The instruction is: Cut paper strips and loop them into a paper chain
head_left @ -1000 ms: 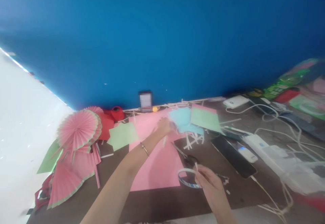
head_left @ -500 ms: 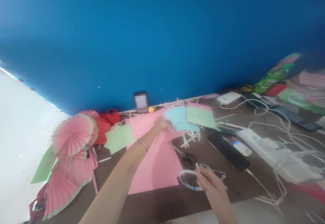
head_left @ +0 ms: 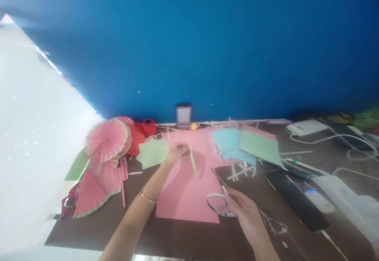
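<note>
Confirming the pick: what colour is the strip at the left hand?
The strip is pale yellowish-green, clearest in the head view.

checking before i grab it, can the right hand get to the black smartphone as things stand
Probably yes: the black smartphone lies close beside the right hand, with nothing tall standing between. That hand holds a thin tape ring, though, so it may need freeing first.

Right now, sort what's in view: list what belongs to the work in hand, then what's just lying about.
Likely in the work:
- pale strip, hanging from the left hand
- white-rimmed ring, in the right hand
- pink sheet, beneath the strip

Probably just lying about:
- black phone
- white power strip
- red roll, by the wall
</note>
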Available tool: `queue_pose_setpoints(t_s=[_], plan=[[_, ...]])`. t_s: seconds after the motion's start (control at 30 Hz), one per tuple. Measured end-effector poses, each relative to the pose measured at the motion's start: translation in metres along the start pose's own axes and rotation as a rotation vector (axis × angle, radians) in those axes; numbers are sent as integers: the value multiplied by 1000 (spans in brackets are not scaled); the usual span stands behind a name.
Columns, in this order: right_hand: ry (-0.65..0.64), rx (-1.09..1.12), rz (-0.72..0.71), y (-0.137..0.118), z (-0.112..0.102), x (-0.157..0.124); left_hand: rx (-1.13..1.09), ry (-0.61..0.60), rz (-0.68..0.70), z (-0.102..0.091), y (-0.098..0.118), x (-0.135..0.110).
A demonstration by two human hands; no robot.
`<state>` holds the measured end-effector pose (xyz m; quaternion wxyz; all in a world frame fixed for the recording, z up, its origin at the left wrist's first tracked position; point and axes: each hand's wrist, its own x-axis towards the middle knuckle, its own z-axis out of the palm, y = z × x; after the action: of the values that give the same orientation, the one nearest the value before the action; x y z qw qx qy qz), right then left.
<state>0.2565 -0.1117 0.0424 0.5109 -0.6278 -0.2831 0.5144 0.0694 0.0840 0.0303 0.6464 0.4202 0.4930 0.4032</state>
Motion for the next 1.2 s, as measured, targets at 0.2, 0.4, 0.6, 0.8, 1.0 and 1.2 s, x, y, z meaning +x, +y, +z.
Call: queue_pose_setpoints(t_s=[0.2,0.4,0.6,0.8,1.0,1.2], plan=[[-169,-101,34,-23,49,21,-160,207,79,-37,-28,-32],[-311,-229,17,-51,103,22,-208,341,165,-51,-36,-40],[-243,-373,-8,-63,144,36,-258,336,192,-51,-36,-39],[-263,-386,-117,-47,156,70,-328,219,160,-49,-31,-38],[-193,-467,-259,-36,154,91,-319,167,148,-47,-28,-37],[-165,-414,-285,-30,152,96,-318,192,132,-47,-27,-38]])
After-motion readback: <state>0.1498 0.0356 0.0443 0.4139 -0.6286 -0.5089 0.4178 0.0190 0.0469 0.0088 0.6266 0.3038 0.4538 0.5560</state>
